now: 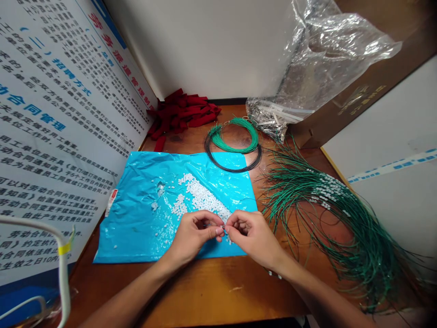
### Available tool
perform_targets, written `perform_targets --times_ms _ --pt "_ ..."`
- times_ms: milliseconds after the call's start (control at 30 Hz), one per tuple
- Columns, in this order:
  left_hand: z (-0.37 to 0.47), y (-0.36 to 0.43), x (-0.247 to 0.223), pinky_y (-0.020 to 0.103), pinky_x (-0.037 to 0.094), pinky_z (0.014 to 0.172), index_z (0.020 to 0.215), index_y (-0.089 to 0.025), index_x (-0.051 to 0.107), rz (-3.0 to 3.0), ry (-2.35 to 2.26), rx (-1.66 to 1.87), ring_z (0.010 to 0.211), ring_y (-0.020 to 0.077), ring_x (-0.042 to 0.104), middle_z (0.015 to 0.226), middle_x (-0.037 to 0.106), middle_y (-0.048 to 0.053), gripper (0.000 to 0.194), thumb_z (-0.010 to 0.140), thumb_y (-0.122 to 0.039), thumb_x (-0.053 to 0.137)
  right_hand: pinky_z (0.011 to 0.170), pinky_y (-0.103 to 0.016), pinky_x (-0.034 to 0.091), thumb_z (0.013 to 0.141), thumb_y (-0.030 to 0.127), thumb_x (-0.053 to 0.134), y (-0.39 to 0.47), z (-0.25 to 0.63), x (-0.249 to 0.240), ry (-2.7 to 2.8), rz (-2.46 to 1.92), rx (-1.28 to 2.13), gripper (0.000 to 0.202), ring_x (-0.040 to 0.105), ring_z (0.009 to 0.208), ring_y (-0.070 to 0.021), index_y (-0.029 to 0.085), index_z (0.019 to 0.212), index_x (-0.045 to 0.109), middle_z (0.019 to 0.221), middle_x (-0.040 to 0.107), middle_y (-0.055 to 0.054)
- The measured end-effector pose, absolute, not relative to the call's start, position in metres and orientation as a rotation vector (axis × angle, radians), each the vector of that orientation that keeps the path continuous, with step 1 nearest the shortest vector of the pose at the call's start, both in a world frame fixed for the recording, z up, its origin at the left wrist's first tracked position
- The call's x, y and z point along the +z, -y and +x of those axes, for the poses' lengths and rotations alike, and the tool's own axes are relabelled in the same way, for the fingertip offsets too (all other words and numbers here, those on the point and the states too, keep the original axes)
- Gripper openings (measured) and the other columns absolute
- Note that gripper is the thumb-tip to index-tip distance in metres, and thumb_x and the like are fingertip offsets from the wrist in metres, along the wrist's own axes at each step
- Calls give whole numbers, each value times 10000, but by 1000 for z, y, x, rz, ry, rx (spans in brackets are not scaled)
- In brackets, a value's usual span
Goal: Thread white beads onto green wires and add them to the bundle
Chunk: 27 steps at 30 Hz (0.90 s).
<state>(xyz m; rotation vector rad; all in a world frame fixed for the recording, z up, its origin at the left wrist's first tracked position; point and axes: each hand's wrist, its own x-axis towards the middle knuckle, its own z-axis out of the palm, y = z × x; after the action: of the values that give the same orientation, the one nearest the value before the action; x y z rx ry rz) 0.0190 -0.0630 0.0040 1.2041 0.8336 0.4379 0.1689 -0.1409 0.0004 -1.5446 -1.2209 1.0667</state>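
Observation:
Both my hands meet fingertip to fingertip over the front edge of a blue plastic bag [136, 228] lying flat. Thumb and fingers of my left hand [196, 232] are pinched on what looks like a tiny white bead. My right hand [251, 232] pinches right beside it; what its fingertips hold is too small to make out. Loose white beads [205, 196] lie in a heap on the bag, just beyond my hands. A few white pieces [275, 275] show below my right wrist, seemingly on a thin cord partly hidden by the arm.
Right of the bag spreads a bundle of green cords [362, 246] with white beads on them. Behind are a green coil [252, 136], a black coil [235, 169], red fabric strips [187, 111] and a clear bag [273, 118] of metal parts. A white cable [63, 273] stands front left.

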Motion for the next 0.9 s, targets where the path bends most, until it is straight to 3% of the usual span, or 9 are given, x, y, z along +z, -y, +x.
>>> perform_targets --times_ms 300,700,900 --pt "20 65 3 242 522 542 837 -133 603 1150 -850 501 545 120 621 708 673 14 255 652 -169 775 456 -204 302 797 149 539 142 171 -2 1367 -1590 964 146 438 481 -77 164 657 576 532 524 31" --pt "17 64 3 241 511 560 803 -131 599 1332 -842 459 562 117 607 694 646 10 159 708 -174 719 498 -203 299 780 99 565 143 174 1 1519 -1583 864 114 421 500 -72 164 691 594 545 516 44" --pt "15 65 4 243 514 635 807 -132 634 1522 -849 476 688 143 628 772 672 40 85 738 -145 682 511 -201 307 793 110 562 143 175 0 1554 -1581 838 109 425 507 -74 166 705 591 553 513 44"
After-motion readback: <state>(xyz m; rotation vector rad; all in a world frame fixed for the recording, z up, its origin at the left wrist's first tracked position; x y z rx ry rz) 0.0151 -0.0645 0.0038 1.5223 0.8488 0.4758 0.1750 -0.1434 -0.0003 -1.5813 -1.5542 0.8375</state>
